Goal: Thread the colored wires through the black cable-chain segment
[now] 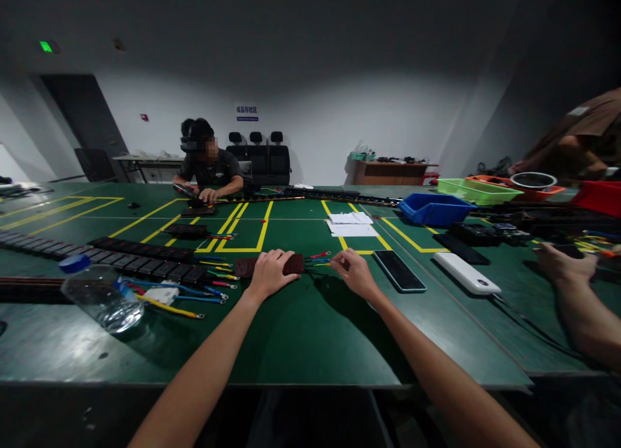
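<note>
Brown block sits clasped under the palm-down left hand; the right hand pinches a yellow wire.

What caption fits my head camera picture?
Left hand on a brown block, right hand at its wires, over a green table.

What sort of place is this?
Probably an assembly workshop: a long green table with yellow lines, rows of black blocks with colored leads, and plastic bins.

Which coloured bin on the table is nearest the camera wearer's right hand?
The blue bin, leftmost of the group; the green bin, orange bin and red bin stand farther right.
</note>
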Available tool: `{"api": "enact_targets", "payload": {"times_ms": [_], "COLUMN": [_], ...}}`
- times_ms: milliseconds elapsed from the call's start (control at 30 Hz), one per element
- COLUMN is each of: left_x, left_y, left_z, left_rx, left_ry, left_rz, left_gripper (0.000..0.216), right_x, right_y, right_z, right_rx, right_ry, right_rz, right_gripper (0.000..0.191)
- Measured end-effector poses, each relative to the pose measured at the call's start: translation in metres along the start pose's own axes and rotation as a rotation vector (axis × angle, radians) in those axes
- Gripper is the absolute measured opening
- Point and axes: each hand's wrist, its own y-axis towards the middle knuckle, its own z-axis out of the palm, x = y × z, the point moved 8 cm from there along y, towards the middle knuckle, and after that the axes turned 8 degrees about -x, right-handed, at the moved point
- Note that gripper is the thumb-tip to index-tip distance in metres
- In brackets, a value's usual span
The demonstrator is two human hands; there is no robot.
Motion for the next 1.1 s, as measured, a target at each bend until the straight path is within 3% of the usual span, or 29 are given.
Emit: {"api": "enact_targets", "payload": {"times_ms": [300,533,633,900,1100], "left_x": [0.000,-0.002,-0.002,-0.002,-0.003], "left_y": [-0.002,-0.002,-0.002,-0.002,-0.002], "left_z": [0.001,0.001,0.001,-0.004,-0.005], "left_rx": [0.007,0.010,0.005,-0.032,-0.039], "left_ry": [-0.021,-0.016,-0.016,-0.010,-0.003], "left_rz": [0.006,0.015,0.014,0.003,0.002], "left_gripper": [0.062,0.066,0.066,0.061,0.061], "right_x": [-0.025,-0.005,-0.004,-0.030,-0.032], "right_y": [-0.002,-0.001,-0.001,-0.004,-0.005], "right_z": [0.009,0.003,0.002,0.007,0.012], "right_rx": [0.034,-0.004,-0.004,0.003,0.032], "right_ry": [0.013,0.004,-0.005,-0.043,-0.044], "right_rz": [0.166,-0.021,-0.027,0.188,0.232], "right_gripper": [0.035,0.024,0.025,0.044,0.045]}}
